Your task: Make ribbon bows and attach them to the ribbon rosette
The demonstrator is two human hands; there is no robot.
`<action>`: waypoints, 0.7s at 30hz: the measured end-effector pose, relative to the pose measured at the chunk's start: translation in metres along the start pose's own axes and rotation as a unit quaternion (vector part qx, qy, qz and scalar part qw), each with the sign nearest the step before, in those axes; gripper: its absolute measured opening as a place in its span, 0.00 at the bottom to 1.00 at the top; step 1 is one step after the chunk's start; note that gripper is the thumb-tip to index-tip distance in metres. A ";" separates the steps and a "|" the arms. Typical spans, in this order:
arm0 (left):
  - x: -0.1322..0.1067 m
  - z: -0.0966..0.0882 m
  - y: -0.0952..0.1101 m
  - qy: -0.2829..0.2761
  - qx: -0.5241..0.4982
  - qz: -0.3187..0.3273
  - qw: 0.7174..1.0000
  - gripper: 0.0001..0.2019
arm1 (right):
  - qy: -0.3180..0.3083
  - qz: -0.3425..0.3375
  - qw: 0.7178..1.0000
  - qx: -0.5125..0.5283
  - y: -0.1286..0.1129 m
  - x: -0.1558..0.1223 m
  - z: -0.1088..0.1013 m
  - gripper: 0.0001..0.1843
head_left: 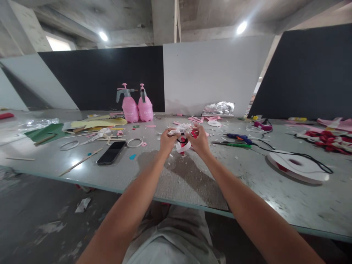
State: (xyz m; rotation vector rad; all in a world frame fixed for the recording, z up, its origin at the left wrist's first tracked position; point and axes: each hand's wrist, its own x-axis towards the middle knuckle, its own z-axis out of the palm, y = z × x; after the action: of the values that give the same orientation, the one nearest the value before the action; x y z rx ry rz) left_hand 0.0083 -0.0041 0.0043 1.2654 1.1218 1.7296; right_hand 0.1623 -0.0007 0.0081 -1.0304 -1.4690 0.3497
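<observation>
Both hands are raised together over the middle of the table, holding one bunched red-and-white ribbon piece (183,129) between them. My left hand (167,141) has its fingers closed on the white ruffled left side. My right hand (200,138) pinches the right side, where red ribbon shows by the fingers. A dark round loop sits at the lower middle of the piece, and a pale curled strip with some red hangs beneath it. The fingertips partly cover the piece, so its exact make-up is unclear.
Left of the hands lie a black phone (111,153), a white ring (134,142) and thin sticks. Two pink spray bottles (145,109) stand behind. To the right are a glue gun (238,138), green-handled tool (239,145), ribbon spool (298,167) and red-and-white ribbons (327,141).
</observation>
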 end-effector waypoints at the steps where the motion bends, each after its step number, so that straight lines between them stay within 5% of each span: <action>1: 0.001 -0.001 -0.001 0.019 -0.001 0.004 1.000 0.16 | 0.021 -0.035 0.999 -0.018 -0.001 -0.001 0.000 0.23; 6: 0.003 0.001 -0.003 0.031 -0.071 -0.039 0.996 0.13 | -0.092 -0.103 0.988 -0.065 -0.005 -0.009 0.008 0.13; 13: -0.004 0.005 0.007 -0.153 -0.095 -0.036 0.983 0.17 | -0.090 -0.027 0.994 -0.050 -0.004 -0.004 0.006 0.19; 16: -0.007 0.005 0.014 -0.192 -0.017 0.041 0.980 0.18 | -0.070 0.032 0.996 -0.038 -0.002 0.002 0.000 0.16; 18: -0.006 0.002 0.018 -0.152 0.023 0.115 0.981 0.15 | -0.055 0.081 0.995 0.003 0.000 0.004 -0.002 0.16; 21: -0.003 -0.006 0.021 0.011 0.081 0.181 0.980 0.11 | -0.070 0.157 0.974 0.145 -0.001 0.005 -0.002 0.18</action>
State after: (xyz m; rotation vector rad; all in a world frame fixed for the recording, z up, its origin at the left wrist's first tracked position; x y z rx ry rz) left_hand 0.0021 -0.0157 0.0217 1.6368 1.1148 1.9472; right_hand 0.1642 0.0023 0.0120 -1.0127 -1.3281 0.8533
